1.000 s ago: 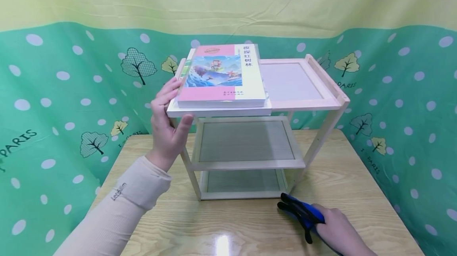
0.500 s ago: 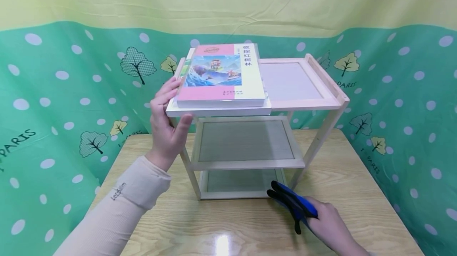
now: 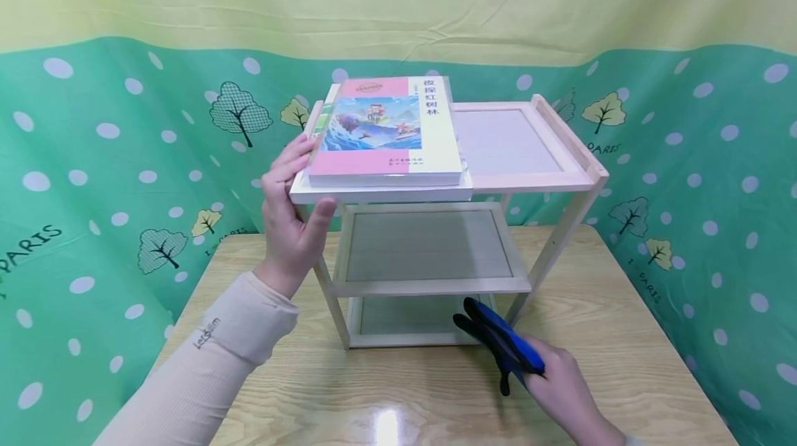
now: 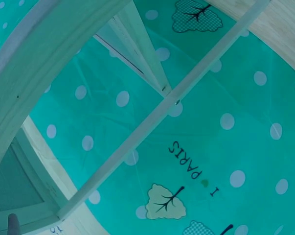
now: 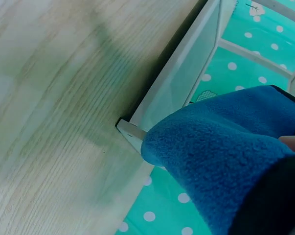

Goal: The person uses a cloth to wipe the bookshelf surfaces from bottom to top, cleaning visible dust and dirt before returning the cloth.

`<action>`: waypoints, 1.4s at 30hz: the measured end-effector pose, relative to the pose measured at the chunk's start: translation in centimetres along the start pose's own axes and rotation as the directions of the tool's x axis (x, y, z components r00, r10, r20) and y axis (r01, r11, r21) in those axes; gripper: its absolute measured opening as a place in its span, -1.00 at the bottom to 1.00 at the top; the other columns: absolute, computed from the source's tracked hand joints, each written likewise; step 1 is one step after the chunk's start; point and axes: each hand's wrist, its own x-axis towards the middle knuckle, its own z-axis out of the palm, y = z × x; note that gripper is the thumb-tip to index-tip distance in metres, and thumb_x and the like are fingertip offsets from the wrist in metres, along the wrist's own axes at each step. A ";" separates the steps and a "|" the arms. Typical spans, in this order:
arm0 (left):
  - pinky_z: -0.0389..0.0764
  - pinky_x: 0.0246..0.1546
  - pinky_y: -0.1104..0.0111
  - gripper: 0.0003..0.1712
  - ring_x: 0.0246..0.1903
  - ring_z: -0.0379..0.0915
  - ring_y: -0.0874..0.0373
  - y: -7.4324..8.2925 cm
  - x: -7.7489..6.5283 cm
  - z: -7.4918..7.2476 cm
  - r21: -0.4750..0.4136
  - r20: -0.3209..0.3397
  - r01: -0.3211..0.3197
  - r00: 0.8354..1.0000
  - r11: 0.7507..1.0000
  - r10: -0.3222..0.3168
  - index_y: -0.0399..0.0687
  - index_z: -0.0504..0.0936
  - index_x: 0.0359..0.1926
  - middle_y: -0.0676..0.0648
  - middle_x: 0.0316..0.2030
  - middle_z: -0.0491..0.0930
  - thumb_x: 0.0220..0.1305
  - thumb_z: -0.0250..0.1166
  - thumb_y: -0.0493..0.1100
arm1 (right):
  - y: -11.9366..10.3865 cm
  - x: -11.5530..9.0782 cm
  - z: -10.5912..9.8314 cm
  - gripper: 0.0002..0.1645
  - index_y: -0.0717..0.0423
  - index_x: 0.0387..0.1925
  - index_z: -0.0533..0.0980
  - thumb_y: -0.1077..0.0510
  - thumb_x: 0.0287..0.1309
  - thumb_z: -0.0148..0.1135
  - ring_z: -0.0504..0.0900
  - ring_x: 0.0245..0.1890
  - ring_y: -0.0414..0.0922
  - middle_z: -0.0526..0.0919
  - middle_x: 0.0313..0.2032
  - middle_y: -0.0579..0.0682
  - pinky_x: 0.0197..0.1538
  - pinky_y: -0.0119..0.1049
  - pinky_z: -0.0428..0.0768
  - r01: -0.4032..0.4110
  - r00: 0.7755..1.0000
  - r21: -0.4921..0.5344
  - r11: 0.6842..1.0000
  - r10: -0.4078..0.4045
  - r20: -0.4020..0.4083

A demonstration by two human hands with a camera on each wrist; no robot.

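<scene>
A fuzzy blue cloth with black edging [image 3: 506, 342] hangs folded from my right hand [image 3: 563, 384], which grips it at the front right of a three-tier wooden shelf [image 3: 429, 286]. In the head view its far end overlaps the lowest tier [image 3: 405, 318]. The right wrist view shows the blue cloth [image 5: 215, 132] close up, beside the shelf's leg. My left hand [image 3: 289, 218] holds the shelf's top left corner, fingers along the side and thumb in front. Beside those fingers lies a pink and cream book [image 3: 380, 128] on a larger white-edged book [image 3: 386, 194].
The shelf stands on a light wood table [image 3: 299, 391]. A raised rail [image 3: 573, 135] borders the top tier's right end. Behind and at both sides hangs a green dotted curtain [image 3: 112, 176]. The left wrist view shows a slanting shelf leg [image 4: 132, 147].
My right hand has moved up and to the left with the cloth, bringing it from the table by the right leg to the lowest tier's front. My left hand and the books have stayed put.
</scene>
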 end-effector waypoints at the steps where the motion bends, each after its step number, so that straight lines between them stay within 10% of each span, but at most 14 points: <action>1: 0.30 0.44 0.04 -0.14 0.37 0.28 -0.18 0.0 0.0 0.0 -0.001 -0.001 0.003 1.000 1.000 -0.003 -0.38 0.28 0.00 -0.39 0.16 0.47 0.32 0.07 0.43 | 0.0 0.0 0.1 -0.59 -0.05 -0.41 0.61 0.49 -0.28 0.30 0.47 -0.52 -0.35 0.68 -0.49 -0.20 -0.45 -0.44 0.46 0.012 1.000 0.003 1.000 -0.012 -0.013; 11: 0.30 0.43 0.05 -0.12 0.36 0.29 -0.19 0.0 0.0 0.1 0.008 -0.012 0.005 1.000 1.000 -0.005 -0.38 0.29 0.00 -0.39 0.16 0.48 0.31 0.07 0.44 | -0.4 0.4 0.8 -0.60 -0.09 -0.48 0.56 0.50 -0.24 0.31 0.37 -0.59 -0.43 0.56 -0.59 -0.29 -0.53 -0.47 0.38 0.061 0.998 0.089 0.994 -0.059 -0.023; 19: 0.31 0.43 0.05 -0.12 0.36 0.29 -0.18 0.0 -0.1 0.2 -0.002 -0.016 0.003 1.000 1.000 -0.003 -0.39 0.29 0.00 -0.39 0.16 0.48 0.31 0.08 0.44 | -0.9 1.0 1.0 -0.46 0.16 -0.14 0.68 0.56 -0.27 0.27 0.58 -0.45 -0.33 0.78 -0.33 0.01 -0.42 -0.40 0.56 0.079 0.996 0.075 0.994 -0.076 -0.042; 27: 0.30 0.43 0.05 -0.11 0.36 0.30 -0.18 0.0 0.0 0.3 -0.003 -0.021 0.004 1.000 1.000 -0.004 -0.40 0.29 -0.01 -0.39 0.16 0.48 0.30 0.09 0.44 | -0.4 1.5 2.0 -0.12 0.12 0.08 0.61 0.64 -0.44 0.07 0.70 -0.06 0.20 0.71 -0.02 0.23 -0.11 0.20 0.70 0.105 0.994 0.059 0.993 -0.105 -0.019; 42: 0.30 0.43 0.05 -0.10 0.35 0.30 -0.19 0.1 0.0 0.3 -0.004 -0.031 0.003 1.000 1.000 -0.003 -0.40 0.29 -0.02 -0.40 0.15 0.49 0.29 0.09 0.45 | 1.7 2.1 5.4 -0.03 0.16 0.13 0.55 0.68 -0.54 0.19 0.66 0.04 0.22 0.58 0.18 0.24 -0.04 0.08 0.70 0.301 0.948 -0.219 0.928 -0.317 -0.040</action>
